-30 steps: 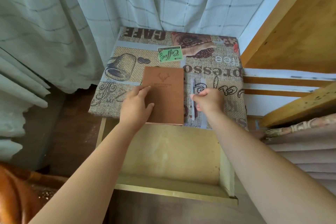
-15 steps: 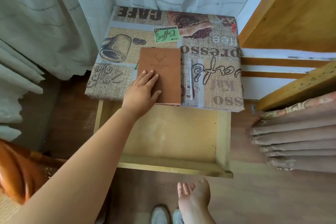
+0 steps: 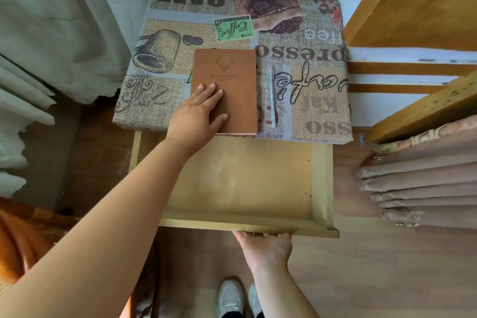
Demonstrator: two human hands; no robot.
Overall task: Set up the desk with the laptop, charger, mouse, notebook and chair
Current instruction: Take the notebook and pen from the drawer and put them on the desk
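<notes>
A brown notebook [image 3: 232, 70] with a stag emblem lies on the small desk, which is covered by a coffee-print cloth [image 3: 309, 72]. My left hand [image 3: 198, 113] rests flat on the notebook's near left corner, fingers spread. A white pen [image 3: 271, 95] lies just right of the notebook. Below the desk top an empty wooden drawer [image 3: 245, 224] stands pulled out. My right hand [image 3: 265, 248] is at the drawer's front panel, its fingers tucked under the lower edge and partly hidden. An orange-brown chair [image 3: 23, 240] shows at the lower left. No laptop, charger or mouse is in view.
Pale curtains [image 3: 64, 20] hang behind and left of the desk. A wooden shelf frame [image 3: 413, 2] stands at the right, with folded brownish fabric [image 3: 418, 188] beneath it. My white shoes [image 3: 229, 297] are on the wood floor below the drawer.
My right hand left the pen on the cloth, dropped down and came up against the drawer's front panel. My left hand stayed on the notebook.
</notes>
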